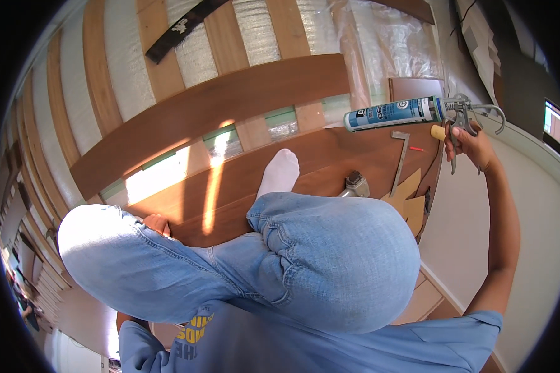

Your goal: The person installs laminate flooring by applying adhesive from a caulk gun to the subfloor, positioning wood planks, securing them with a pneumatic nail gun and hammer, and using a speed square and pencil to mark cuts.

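Observation:
My right hand (pixel 470 146), raised at the right, is closed around the handle and trigger of a caulking gun (pixel 459 115). A blue sealant cartridge (pixel 392 115) lies in the gun, its pale nozzle pointing left over the planks. A small yellow roll-like piece (pixel 438 132) shows beside that hand. My left hand (pixel 157 224) rests on a brown floor plank (pixel 230 211) beside my left knee; its fingers lie flat, partly hidden by the jeans. A loose brown plank (pixel 224 93) lies across the wooden battens just ahead.
Wooden battens (pixel 99 68) run over silvery sheeting, with a short dark strip (pixel 183 28) on top. Near my right knee lie a nail gun or similar tool (pixel 356 184), a metal square (pixel 400 158), a red pencil (pixel 416 149) and cardboard (pixel 407 196). A white wall (pixel 479 230) bounds the right.

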`<state>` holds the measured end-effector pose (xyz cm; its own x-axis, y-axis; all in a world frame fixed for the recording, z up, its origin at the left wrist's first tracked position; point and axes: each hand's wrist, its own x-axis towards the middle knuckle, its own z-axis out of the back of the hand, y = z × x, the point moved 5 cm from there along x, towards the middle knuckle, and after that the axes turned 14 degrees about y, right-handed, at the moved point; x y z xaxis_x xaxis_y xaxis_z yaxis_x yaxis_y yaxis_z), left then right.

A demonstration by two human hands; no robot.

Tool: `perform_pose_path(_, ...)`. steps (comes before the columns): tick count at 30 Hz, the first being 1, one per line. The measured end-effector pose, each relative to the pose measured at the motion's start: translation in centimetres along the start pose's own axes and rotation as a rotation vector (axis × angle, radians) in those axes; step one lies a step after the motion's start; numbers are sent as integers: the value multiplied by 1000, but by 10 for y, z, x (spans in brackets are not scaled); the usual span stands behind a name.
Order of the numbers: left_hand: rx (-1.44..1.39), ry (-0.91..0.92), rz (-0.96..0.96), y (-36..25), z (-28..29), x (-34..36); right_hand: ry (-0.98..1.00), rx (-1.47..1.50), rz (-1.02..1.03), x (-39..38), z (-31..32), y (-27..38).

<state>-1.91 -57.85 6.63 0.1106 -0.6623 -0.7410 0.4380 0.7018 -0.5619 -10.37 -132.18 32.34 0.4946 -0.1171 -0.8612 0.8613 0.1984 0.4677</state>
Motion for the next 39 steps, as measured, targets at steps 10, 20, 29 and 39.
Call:
perform_pose_path(10,26,-18,54,-6,1,13,-82,105,-24,-25,90,-54)
perform_pose_path(20,31,-58,132,-14,2,14,-137,162,-28,-38,135,-90)
perform_pose_path(29,47,-118,177,-17,5,13,-262,197,-30,-59,151,-110)
perform_pose_path(39,38,-258,210,-12,6,7,-332,421,149,-73,91,-104)
